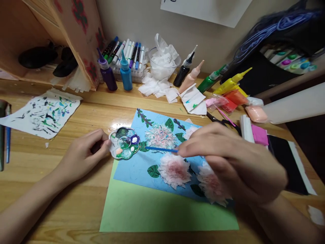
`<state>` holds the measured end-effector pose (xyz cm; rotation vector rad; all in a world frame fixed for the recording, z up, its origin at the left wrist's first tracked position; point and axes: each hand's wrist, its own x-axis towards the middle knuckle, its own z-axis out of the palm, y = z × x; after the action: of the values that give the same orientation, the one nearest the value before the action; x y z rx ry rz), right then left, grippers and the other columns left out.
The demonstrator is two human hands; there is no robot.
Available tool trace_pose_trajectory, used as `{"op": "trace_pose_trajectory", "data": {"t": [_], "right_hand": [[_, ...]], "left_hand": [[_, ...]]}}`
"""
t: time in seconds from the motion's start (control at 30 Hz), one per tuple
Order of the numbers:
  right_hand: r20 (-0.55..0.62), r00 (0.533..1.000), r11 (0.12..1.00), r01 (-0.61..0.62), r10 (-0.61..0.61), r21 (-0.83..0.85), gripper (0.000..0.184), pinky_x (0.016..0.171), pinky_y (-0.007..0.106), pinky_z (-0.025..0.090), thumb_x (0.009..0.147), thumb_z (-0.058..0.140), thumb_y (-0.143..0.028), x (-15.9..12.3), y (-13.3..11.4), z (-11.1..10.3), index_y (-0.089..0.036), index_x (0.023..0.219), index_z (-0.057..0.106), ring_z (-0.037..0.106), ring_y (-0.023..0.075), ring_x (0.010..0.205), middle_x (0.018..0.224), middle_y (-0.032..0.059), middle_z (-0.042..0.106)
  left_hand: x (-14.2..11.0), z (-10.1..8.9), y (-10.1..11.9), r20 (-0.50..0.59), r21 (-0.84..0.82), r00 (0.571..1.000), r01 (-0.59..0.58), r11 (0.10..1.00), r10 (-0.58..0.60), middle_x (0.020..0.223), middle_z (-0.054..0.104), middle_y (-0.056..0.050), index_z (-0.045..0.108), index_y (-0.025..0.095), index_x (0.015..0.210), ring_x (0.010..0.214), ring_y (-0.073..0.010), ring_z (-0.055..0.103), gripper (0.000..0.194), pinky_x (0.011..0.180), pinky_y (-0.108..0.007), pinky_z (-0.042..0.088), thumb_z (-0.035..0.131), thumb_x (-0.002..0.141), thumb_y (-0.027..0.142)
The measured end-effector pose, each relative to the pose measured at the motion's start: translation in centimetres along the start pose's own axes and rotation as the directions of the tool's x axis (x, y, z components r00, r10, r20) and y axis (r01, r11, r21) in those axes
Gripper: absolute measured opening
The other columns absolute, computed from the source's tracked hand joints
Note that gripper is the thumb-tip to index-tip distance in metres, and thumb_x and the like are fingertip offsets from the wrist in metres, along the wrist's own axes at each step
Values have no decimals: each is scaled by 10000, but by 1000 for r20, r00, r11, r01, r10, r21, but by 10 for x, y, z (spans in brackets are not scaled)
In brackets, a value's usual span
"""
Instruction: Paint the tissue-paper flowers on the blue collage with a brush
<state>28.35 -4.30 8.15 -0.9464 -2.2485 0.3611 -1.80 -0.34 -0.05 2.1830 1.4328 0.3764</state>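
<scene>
My left hand (pixel 82 156) pinches the left edge of a small round paint palette (pixel 124 143) holding green, white and purple paint. My right hand (pixel 228 159) is closed on a thin blue brush (pixel 159 149), whose tip points left toward the palette. Under both lies a blue sheet (pixel 137 169) with pink tissue flowers (pixel 175 169) and green leaves, resting on a light green sheet (pixel 152 210).
Purple (pixel 107 73) and blue (pixel 126 73) paint bottles, a tray of markers (pixel 127 54), a cup of tissue (pixel 164 62) and more paint bottles (pixel 210 81) line the back. A paint-smeared paper (pixel 43 113) lies left. Scissors (pixel 223 122) and clay packets (pixel 236 100) lie right.
</scene>
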Motion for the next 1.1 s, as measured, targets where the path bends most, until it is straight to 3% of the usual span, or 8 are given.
{"op": "trace_pose_trajectory", "data": {"t": [0.17,0.5,0.73,1.1], "right_hand": [[11,999,997,49,-49,60,241,756,217,531,927,385,-201,2,-5,21,-153,935,620,614,94,767,803,18,722],[46,994,994,94,-97,62,196,749,167,526,891,446,-149,1,-8,34,-140,924,638,617,94,753,804,35,730],[63,998,991,14,-23,130,213,725,231,533,873,452,-121,-5,-6,39,-163,1003,615,627,131,802,842,42,722],[34,988,973,-152,148,176,217,746,236,505,887,426,-117,-8,3,40,-190,935,624,622,110,824,832,21,700]], "left_hand": [[0,-2,6,25,-13,999,22,1000,-22,677,470,24,450,180,719,603,-111,411,216,594,-245,323,404,898,292],[0,3,0,-38,-75,998,-57,995,55,652,468,35,453,184,702,563,-90,406,170,540,-225,315,449,866,225],[0,3,1,-56,-82,996,-78,994,74,650,457,39,440,181,695,564,-83,398,170,538,-220,311,457,863,200],[1,3,-1,-51,-72,995,-88,993,85,655,441,38,449,181,713,565,-83,385,157,537,-224,303,461,869,195]]}}
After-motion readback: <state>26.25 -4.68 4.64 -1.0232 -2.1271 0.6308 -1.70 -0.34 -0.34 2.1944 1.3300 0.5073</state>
